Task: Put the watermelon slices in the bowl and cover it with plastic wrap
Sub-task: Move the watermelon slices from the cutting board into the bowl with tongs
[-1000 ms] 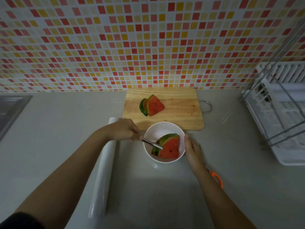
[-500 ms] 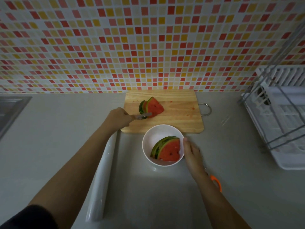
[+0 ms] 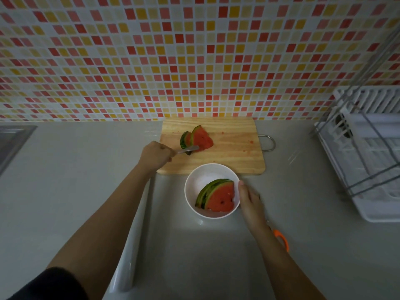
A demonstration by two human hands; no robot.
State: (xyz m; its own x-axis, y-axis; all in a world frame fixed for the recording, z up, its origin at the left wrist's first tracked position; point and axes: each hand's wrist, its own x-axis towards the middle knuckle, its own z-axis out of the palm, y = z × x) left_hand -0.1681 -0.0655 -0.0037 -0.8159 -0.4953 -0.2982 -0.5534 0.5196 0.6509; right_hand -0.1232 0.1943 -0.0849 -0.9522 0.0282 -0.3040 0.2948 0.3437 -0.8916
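Wooden cutting board [image 3: 229, 152] sits at the back edge of the counter [image 3: 75, 169], against the mosaic-tiled wall [image 3: 173, 61], with its wire handle [image 3: 270, 143] pointing right. On the board's left half a few watermelon slices [image 3: 201, 138] lean together, rinds to the left. The left hand [image 3: 154, 155] reaches over the board's left edge, fingers curled tight round a metal utensil [image 3: 187, 149]. It is probably a fork, though the tip is too blurred to be sure. That tip touches the lower edge of the slices on the board.

Just in front of the board, toward the counter's near edge, stands a white bowl [image 3: 200, 177]. Inside it, stacked slices [image 3: 219, 199] lie against the right wall, rinds to the left and red flesh up. The right hand [image 3: 249, 201] rests against the bowl's right side with its fingers straight and together, one fingertip at the rim.

A roll of plastic wrap [image 3: 132, 241] lies left of the bowl, running from the board's front-left corner toward the near edge, its far end under the left forearm. Orange-handled scissors [image 3: 281, 237] show beside the right forearm, partly hidden by it. A white dish rack [image 3: 372, 174] fills the right end of the counter, and a steel sink [image 3: 13, 137] shows at the left edge.
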